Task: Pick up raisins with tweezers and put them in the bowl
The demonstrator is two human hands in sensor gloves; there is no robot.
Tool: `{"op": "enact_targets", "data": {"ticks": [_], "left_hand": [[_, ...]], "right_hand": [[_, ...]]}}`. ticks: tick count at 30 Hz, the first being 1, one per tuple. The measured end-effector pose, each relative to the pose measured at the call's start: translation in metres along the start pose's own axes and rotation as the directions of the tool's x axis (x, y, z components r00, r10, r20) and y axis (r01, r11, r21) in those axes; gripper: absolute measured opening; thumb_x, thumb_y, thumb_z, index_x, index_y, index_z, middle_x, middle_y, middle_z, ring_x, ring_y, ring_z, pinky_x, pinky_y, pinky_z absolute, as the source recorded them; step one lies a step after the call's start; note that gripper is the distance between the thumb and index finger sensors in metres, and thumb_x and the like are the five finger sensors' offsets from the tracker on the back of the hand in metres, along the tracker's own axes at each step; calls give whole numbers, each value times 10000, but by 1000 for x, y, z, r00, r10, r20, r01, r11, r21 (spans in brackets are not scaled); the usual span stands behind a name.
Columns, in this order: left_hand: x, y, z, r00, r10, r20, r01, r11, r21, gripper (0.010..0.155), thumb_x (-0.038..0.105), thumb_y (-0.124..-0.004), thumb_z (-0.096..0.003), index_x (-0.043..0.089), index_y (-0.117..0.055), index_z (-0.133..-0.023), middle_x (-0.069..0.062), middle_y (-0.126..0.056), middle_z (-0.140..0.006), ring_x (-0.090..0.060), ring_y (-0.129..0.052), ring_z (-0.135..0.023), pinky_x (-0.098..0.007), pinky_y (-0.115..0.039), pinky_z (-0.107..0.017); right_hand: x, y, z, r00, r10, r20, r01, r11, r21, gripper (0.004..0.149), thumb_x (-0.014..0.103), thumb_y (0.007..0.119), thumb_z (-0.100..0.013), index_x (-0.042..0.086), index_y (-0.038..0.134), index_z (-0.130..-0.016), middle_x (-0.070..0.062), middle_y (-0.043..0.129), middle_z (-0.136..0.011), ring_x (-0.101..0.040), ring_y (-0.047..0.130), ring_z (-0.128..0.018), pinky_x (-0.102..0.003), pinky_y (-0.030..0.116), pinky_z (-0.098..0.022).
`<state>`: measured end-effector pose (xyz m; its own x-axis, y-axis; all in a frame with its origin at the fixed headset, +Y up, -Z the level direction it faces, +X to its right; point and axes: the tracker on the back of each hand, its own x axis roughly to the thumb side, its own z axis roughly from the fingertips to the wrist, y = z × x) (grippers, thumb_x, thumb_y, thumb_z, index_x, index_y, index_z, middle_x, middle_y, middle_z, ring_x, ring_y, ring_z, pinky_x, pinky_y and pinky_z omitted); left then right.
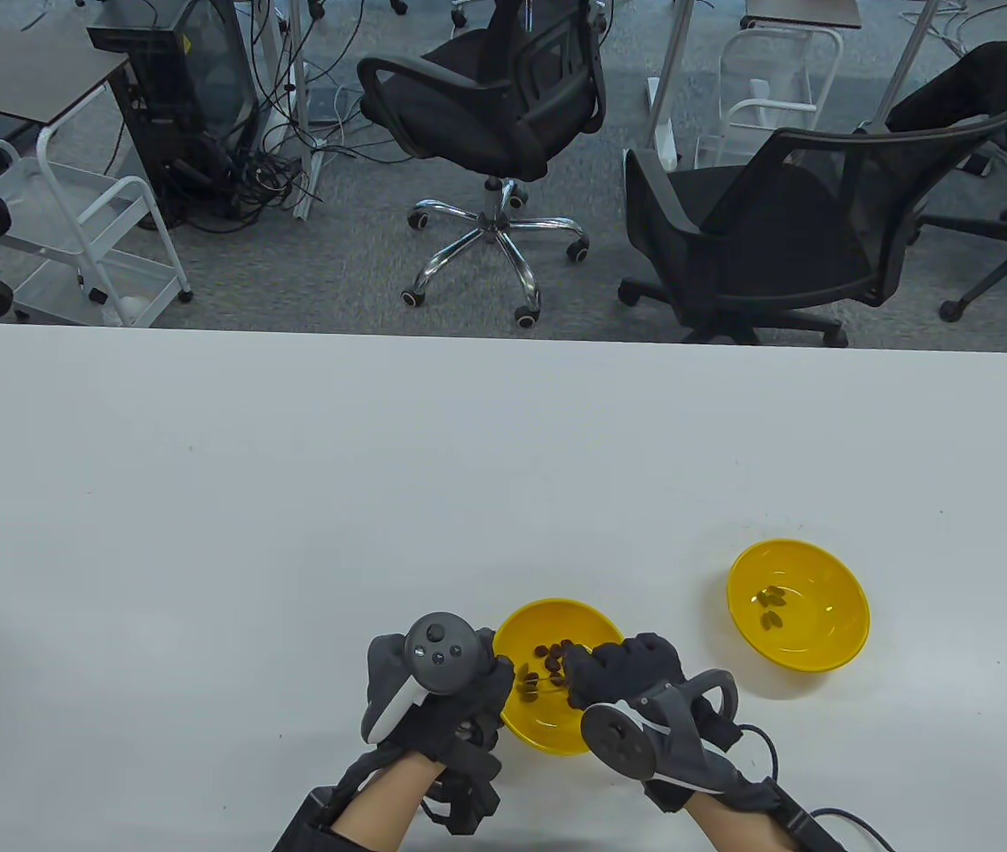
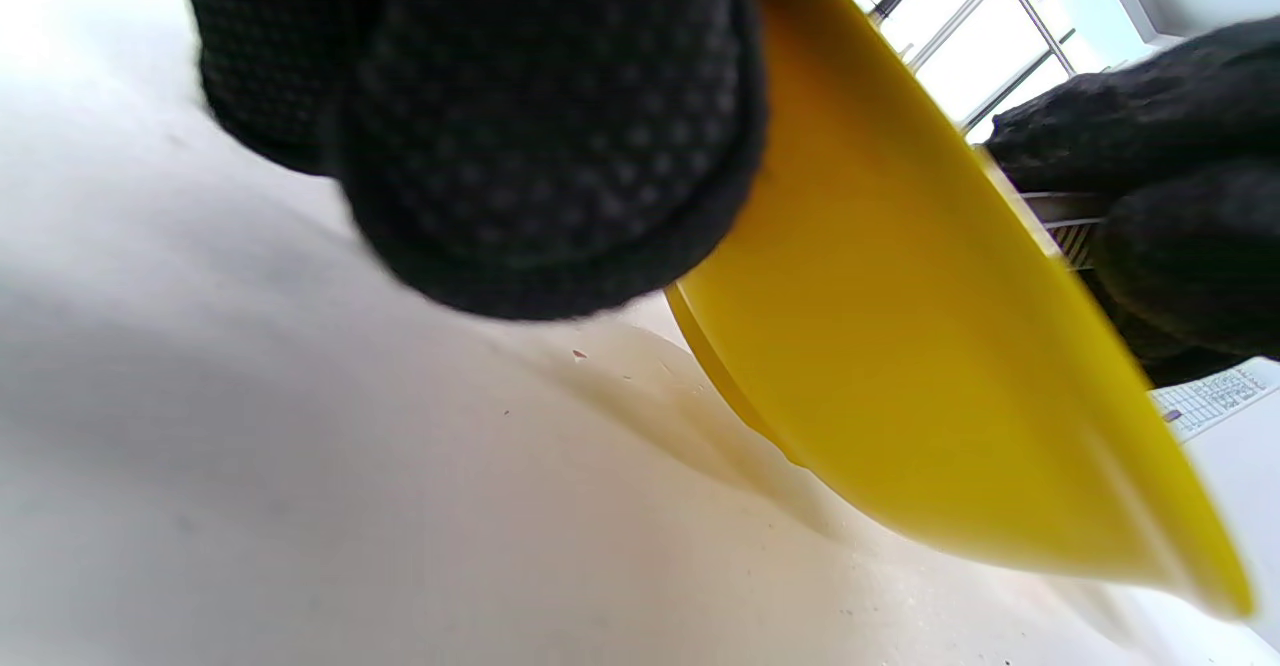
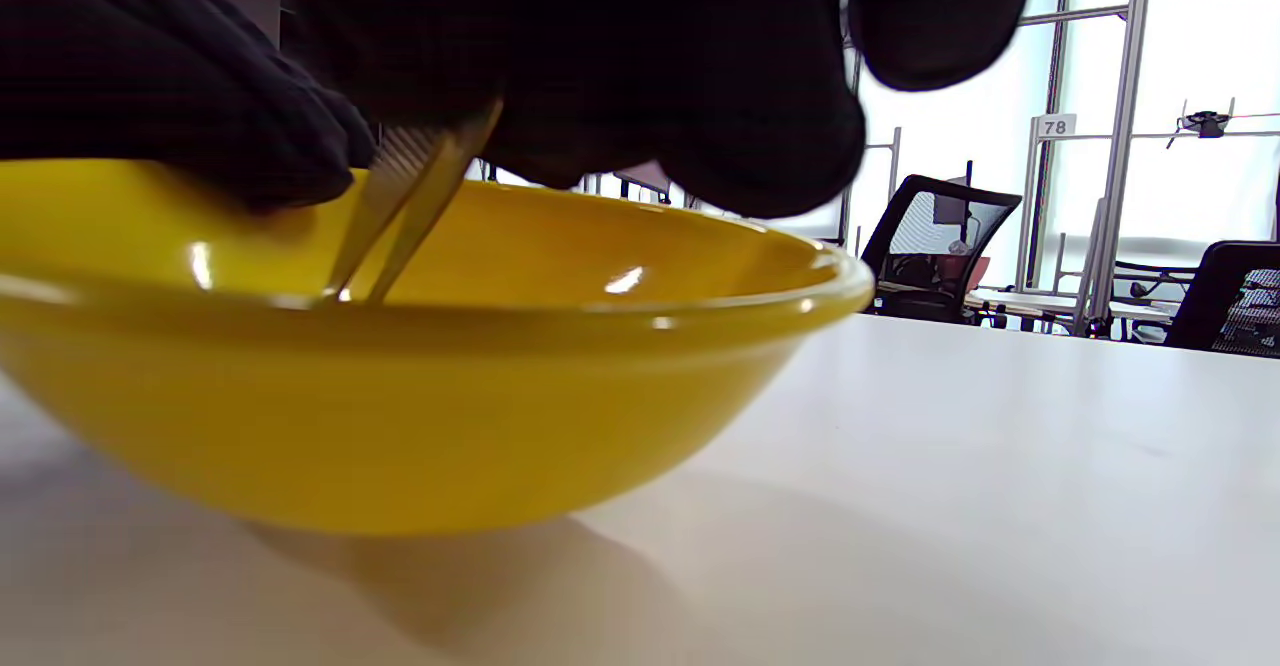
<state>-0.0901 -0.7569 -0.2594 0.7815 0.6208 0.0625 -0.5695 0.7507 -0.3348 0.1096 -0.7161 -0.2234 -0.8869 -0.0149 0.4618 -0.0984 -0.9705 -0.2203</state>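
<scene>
Two gloved hands work at a yellow bowl (image 1: 556,701) near the front edge of a white counter (image 1: 290,532). The left hand (image 1: 436,688) holds the bowl's left rim, steadying it. The right hand (image 1: 623,670) pinches metal tweezers (image 3: 405,211), their tips dipping below the rim into the bowl. The tips look nearly pressed together, but whether they grip a raisin cannot be told — the bowl wall hides them. A cluster of raisins (image 1: 549,661) lies in this bowl; a second yellow bowl (image 1: 798,605), further right on the counter, holds a few raisins (image 1: 770,608). To do this step well, I judge: keep the bowl braced, close on one raisin only, squeeze lightly, lift straight up clear of the rim.
</scene>
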Motion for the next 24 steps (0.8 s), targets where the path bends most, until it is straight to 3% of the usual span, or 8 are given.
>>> {"op": "enact_targets", "data": {"ticks": [24], "left_hand": [[-1, 1, 0, 1000, 5, -4, -5, 1000, 13, 564, 318, -599, -551, -79, -599, -951, -83, -1040, -436, -72, -1052, -164, -424, -878, -428]], "right_hand": [[-2, -6, 1, 1000, 6, -21, -8, 998, -64, 424, 323, 795, -404, 168, 929, -775, -14, 911, -633, -172, 966, -470, -546, 699, -590]]}}
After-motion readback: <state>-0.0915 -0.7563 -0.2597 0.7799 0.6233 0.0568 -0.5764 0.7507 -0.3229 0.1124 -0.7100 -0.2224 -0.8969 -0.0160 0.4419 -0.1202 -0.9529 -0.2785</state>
